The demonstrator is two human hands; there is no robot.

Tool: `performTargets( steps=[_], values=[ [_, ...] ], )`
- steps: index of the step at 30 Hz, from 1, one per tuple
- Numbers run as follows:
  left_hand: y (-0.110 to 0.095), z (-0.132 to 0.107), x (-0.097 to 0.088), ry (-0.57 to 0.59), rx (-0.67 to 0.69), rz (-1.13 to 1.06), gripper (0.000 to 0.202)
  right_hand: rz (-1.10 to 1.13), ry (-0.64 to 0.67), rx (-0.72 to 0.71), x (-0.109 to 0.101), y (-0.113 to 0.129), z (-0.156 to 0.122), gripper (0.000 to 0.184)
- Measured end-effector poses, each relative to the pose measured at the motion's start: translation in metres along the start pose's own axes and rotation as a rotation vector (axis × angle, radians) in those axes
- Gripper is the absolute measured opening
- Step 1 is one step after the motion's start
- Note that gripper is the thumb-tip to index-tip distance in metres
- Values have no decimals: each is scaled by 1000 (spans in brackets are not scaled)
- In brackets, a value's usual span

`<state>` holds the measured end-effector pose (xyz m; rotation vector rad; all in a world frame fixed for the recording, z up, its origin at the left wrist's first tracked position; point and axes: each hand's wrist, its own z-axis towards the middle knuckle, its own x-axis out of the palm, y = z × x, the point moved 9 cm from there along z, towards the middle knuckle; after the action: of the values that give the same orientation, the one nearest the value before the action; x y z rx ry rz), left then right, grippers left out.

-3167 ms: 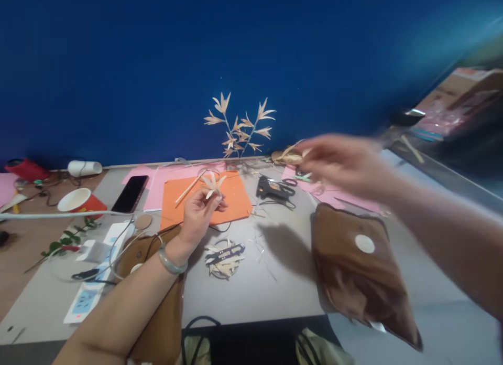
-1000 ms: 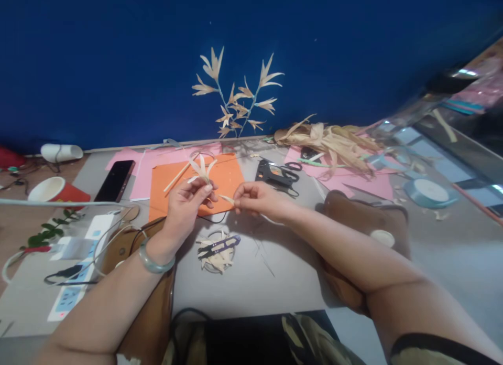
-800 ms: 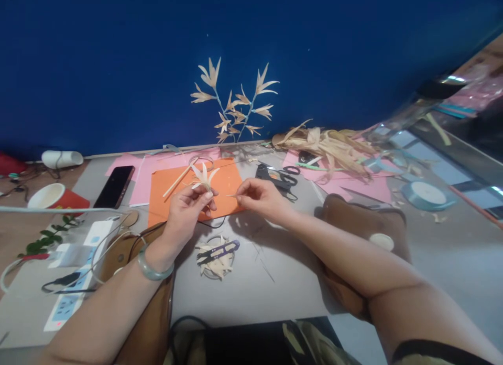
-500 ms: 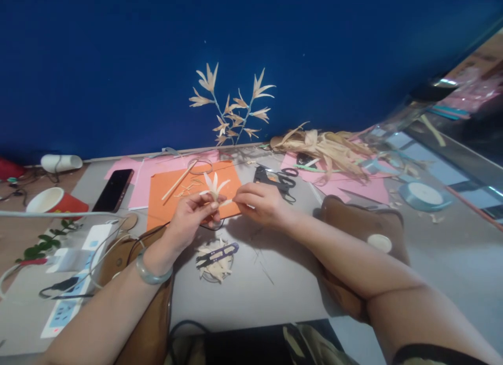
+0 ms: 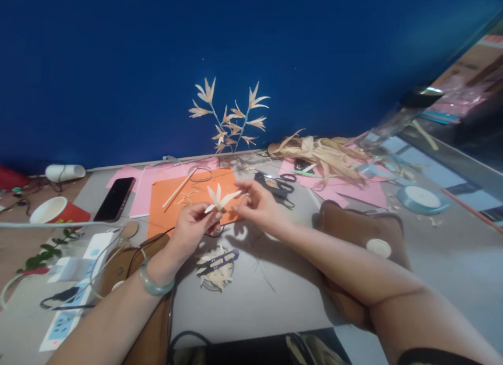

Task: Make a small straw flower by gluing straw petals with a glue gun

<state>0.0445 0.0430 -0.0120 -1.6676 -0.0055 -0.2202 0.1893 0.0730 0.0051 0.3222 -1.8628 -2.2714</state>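
Observation:
My left hand (image 5: 195,227) pinches the base of a small pale husk flower (image 5: 219,199) held above the orange sheet (image 5: 173,202). My right hand (image 5: 256,206) is beside it, thumb and forefinger closed on the tip of one long petal at the flower's right side. Below the hands a small dish (image 5: 215,266) holds cut husk pieces with purple thread snips (image 5: 218,260) across it. A green bangle (image 5: 154,285) circles my left wrist.
A husk branch (image 5: 228,118) stands against the blue wall. Dried husks (image 5: 322,151), scissors (image 5: 281,182), pink paper (image 5: 346,189), ribbon spool (image 5: 421,198) lie right. A brown pouch (image 5: 361,234) is under my right arm. Phone (image 5: 115,198), red cup (image 5: 58,212), power strip (image 5: 74,297) lie left.
My right hand came back from the husk pile with a petal strip, brought it to the flower in my left hand, and now pinches it against the flower.

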Motion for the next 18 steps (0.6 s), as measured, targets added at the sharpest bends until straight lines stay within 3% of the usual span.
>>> performTargets(
  steps=[2, 5, 9, 18],
  values=[
    [-4, -1, 3, -1, 28, -1, 29, 108, 81, 107, 13, -8, -3, 29],
    [-6, -2, 6, 9, 33, 19, 29, 146, 94, 79, 20, -1, -5, 18],
    [-1, -2, 4, -4, 0, 47, 29, 137, 55, 21, 19, 9, -7, 14],
    [2, -2, 3, -8, -33, 66, 31, 171, 49, 50, 21, 2, -8, 10]
  ],
)
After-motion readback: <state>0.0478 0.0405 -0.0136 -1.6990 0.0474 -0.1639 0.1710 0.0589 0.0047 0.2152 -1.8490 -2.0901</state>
